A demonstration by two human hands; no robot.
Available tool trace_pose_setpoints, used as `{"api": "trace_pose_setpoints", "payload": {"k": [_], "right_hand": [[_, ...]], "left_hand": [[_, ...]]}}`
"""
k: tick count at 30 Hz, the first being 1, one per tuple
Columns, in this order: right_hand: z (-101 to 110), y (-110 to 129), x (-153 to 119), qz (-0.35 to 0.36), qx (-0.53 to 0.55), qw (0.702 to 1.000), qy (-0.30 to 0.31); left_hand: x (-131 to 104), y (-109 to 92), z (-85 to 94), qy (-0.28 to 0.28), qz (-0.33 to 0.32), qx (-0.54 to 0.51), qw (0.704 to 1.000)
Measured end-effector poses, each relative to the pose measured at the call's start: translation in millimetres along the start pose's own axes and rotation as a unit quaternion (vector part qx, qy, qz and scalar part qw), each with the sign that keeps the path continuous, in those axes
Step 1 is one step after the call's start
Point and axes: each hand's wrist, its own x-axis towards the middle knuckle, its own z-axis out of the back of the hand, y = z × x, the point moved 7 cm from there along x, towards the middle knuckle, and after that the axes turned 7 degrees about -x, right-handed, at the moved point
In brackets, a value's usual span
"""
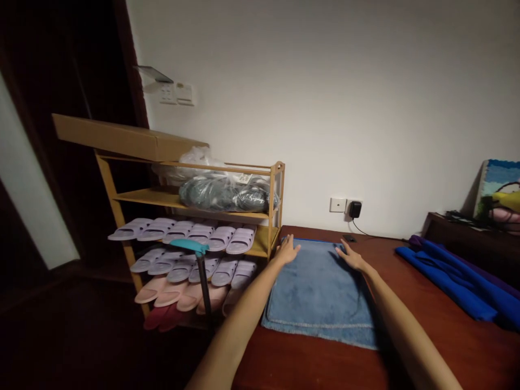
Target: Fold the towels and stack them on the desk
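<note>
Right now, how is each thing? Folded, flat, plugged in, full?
Towel: folded, lying flat on the table.
Left hand: open, flat on the towel's far left corner.
Right hand: open, flat on the far right corner.
Charger: plugged in.
Rack: full of slippers.
Blue cloth: piled, not flat.

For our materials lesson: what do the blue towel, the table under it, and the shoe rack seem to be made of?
Towel: soft, fuzzy terry or microfibre cloth with a stitched hem. Table: dark reddish wood, smooth, faintly glossy. Rack: pale bamboo or light wood slats, matte.

Blue cloths cut off at right edge
</note>
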Motion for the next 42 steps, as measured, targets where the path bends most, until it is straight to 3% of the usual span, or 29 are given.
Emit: {"api": "trace_pose_setpoints", "payload": {"k": [2, 4, 10, 14, 16, 20, 23, 27, 34, 37, 42], "right_hand": [[-20, -2, -12, 0.007, -0.042, 0.999, 0.034], [-28, -4, -22, 0.010, -0.078, 0.996, 0.050], [-9, 7, -51, 0.033, -0.154, 0.986, 0.050], [-16, 26, -95, 0.112, -0.161, 0.975, 0.109], [-19, 32, -116, 0.145, -0.168, 0.966, 0.134], [-10, 40, -144, 0.159, -0.179, 0.963, 0.126], [-9, 49, -161, 0.191, -0.172, 0.958, 0.125], [-10, 52, -183, 0.206, -0.181, 0.955, 0.116], [-11, 47, -217, 0.214, -0.197, 0.951, 0.104], [-15, 44, -211, 0.210, -0.199, 0.951, 0.114], [-18, 42, -179, 0.217, -0.199, 0.949, 0.113]], "left_hand": [[-15, 4, -17.4, 0.042, -0.024, 0.072, 0.996], [-25, 6, -25.7, 0.072, -0.040, 0.131, 0.988], [-47, -14, -10.7, 0.106, -0.086, 0.232, 0.963], [-93, -20, -12.8, 0.251, -0.140, 0.254, 0.924], [-115, -21, -13.0, 0.294, -0.162, 0.269, 0.903], [-137, -32, -9.0, 0.245, -0.183, 0.309, 0.901], [-152, -46, -14.8, 0.217, -0.238, 0.307, 0.896], [-175, -48, -20.4, 0.236, -0.268, 0.300, 0.885], [-208, -49, -9.4, 0.229, -0.301, 0.292, 0.878], [-203, -44, -10.9, 0.234, -0.289, 0.294, 0.881], [-172, -35, -16.1, 0.243, -0.271, 0.306, 0.880]]}}
